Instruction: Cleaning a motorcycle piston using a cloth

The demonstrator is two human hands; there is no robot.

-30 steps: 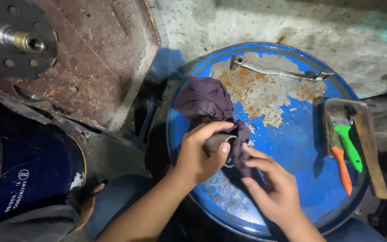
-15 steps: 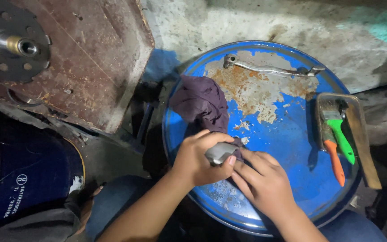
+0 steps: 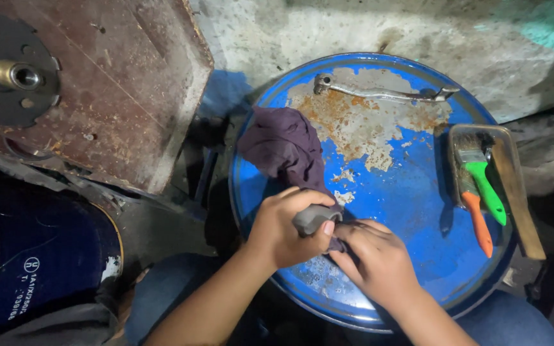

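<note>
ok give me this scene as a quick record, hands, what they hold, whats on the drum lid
left hand: grips a small grey part
right hand: on the purple rag, next to the part
surface: rusty blue drum lid
far edge: bent metal lever
right side: tray with green-handled brush and orange-handled brush

Dim overall, light from above, dark shadowed edges, sharp centre
</note>
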